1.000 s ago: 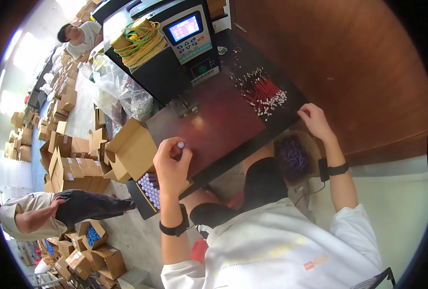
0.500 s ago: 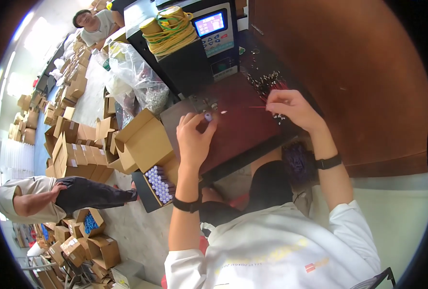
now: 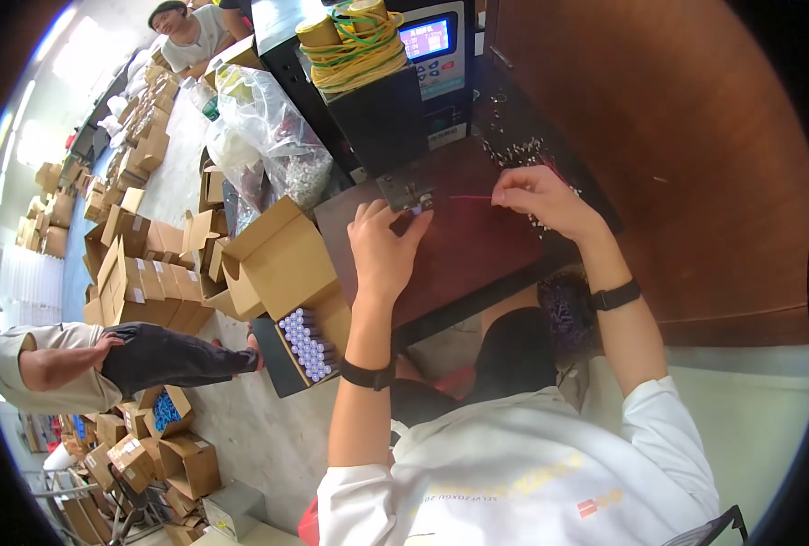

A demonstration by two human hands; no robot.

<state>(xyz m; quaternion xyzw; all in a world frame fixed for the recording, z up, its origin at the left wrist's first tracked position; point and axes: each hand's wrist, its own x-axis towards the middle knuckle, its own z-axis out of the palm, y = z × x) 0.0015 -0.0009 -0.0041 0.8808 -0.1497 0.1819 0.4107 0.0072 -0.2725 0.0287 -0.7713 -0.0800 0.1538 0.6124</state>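
My left hand (image 3: 383, 250) is closed around a small purple cylindrical battery cell (image 3: 416, 210), mostly hidden by the fingers. The cell is up against the small metal fixture (image 3: 406, 191) at the front of a machine; whether they touch I cannot tell. In a pinch, my right hand (image 3: 550, 202) holds a thin red wire (image 3: 468, 197), its free end pointing left toward the fixture. Beyond the right hand lies a pile of short wires with pale ends (image 3: 523, 156). Both hands are over a dark red work board (image 3: 464, 259).
The black machine (image 3: 377, 123) with a lit screen (image 3: 425, 38) carries a yellow-green wire coil (image 3: 357, 64). Purple cells (image 3: 304, 346) fill an open carton at my left. Behind are a plastic bag (image 3: 277, 136) and cartons. Two people are at the left; a brown panel (image 3: 677, 182) borders the right.
My left hand has brought the cell forward and right to the fixture. The red wire has moved left, nearer the cell. The whole view has shifted slightly.
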